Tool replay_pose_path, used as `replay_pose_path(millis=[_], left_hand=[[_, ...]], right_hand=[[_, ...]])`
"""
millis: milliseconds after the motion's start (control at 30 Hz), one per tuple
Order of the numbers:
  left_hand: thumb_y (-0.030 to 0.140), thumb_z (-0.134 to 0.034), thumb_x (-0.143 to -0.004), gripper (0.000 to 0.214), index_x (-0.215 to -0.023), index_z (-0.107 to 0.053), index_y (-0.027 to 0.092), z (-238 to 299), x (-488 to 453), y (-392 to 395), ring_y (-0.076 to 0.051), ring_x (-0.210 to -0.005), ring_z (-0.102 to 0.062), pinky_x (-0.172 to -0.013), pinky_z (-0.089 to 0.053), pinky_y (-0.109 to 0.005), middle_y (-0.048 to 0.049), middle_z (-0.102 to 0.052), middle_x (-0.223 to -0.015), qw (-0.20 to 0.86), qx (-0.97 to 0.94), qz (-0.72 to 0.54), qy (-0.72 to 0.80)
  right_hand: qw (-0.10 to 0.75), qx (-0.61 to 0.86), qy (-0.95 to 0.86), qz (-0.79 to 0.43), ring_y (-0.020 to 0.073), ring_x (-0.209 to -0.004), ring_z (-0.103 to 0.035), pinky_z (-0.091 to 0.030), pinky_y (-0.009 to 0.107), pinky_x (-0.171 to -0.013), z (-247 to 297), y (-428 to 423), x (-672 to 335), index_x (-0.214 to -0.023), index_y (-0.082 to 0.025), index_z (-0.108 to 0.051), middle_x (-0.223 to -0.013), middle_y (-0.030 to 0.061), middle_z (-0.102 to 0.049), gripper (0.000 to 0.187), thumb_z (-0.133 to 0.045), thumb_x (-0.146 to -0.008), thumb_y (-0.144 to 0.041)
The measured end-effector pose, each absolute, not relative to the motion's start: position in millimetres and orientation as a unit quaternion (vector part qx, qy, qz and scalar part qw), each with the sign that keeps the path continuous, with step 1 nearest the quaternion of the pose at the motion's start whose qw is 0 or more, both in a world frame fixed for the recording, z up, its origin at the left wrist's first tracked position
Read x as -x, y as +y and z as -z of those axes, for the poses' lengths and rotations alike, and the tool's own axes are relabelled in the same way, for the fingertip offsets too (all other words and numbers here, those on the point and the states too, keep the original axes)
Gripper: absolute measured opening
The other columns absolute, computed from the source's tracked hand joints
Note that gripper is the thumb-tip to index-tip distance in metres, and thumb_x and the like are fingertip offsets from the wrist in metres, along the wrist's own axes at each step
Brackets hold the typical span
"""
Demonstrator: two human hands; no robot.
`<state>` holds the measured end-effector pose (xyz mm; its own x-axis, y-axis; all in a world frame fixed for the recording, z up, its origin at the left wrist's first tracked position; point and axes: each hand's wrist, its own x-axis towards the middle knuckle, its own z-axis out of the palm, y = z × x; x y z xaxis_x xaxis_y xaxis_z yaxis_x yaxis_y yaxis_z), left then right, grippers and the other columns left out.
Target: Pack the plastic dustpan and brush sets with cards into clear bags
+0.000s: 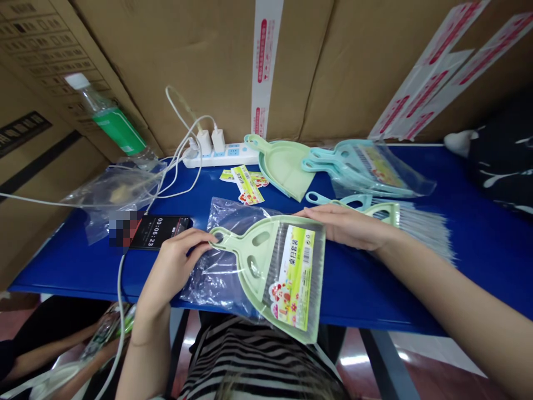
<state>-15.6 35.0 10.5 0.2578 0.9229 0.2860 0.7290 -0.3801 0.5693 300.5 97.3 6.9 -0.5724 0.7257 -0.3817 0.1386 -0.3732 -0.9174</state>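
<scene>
Green dustpan set (pixel 270 266) lies between both hands, long axis slanting: handle up-left, wide mouth toward the body. Left hand (pixel 179 261) pinches the handle loop; right hand (pixel 345 225) rests flat, fingers extended, on the far corner. Clear bag (pixel 216 272) sits under the handle end, left-hand side.

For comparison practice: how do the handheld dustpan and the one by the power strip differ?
The near dustpan holds a brush and label card, partly inside a clear bag; the far dustpan lies bare. The near dustpan overhangs the table edge; the far dustpan does not. Both pale green.
</scene>
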Motion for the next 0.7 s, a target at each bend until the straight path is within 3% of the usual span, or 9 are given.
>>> replay_pose_path(millis=[300, 533, 700], left_hand=[[0.030, -0.051, -0.090, 0.023, -0.086, -0.072, 0.023, -11, 21, 33, -0.018, -0.080, -0.071, -0.077, -0.057, -0.028, -0.0021, -0.075, -0.085, 0.132, -0.766, -0.296, 0.556], [0.041, -0.049, -0.091, 0.029, -0.088, -0.073, 0.024, -11, 31, 32, -0.020, -0.082, -0.072, -0.076, -0.057, -0.030, -0.0024, -0.076, -0.088, 0.107, -0.757, -0.280, 0.581], [0.042, -0.049, -0.092, 0.029, -0.088, -0.071, 0.023, -10, 33, 29, -0.020, -0.080, -0.072, -0.078, -0.058, -0.030, -0.0024, -0.076, -0.087, 0.083, -0.764, -0.279, 0.575]], right_hand=[[0.227, 0.417, -0.472, -0.742, 0.0186, -0.090, -0.072, -0.056, 0.034, -0.087, -4, 100, -304, -0.093, -0.018, -0.074, -0.094, 0.0065, -0.077, 0.030, -0.072, -0.082, -0.045], [0.206, 0.407, -0.514, -0.726, 0.0130, -0.079, -0.069, -0.058, 0.027, -0.078, -6, 102, -303, -0.096, -0.014, -0.071, -0.094, 0.0070, -0.075, 0.045, -0.080, -0.072, -0.051], [0.211, 0.406, -0.558, -0.692, 0.0156, -0.090, -0.066, -0.057, 0.029, -0.078, -5, 98, -300, -0.116, -0.015, -0.063, -0.112, 0.0093, -0.070, 0.060, -0.082, -0.068, -0.046]])
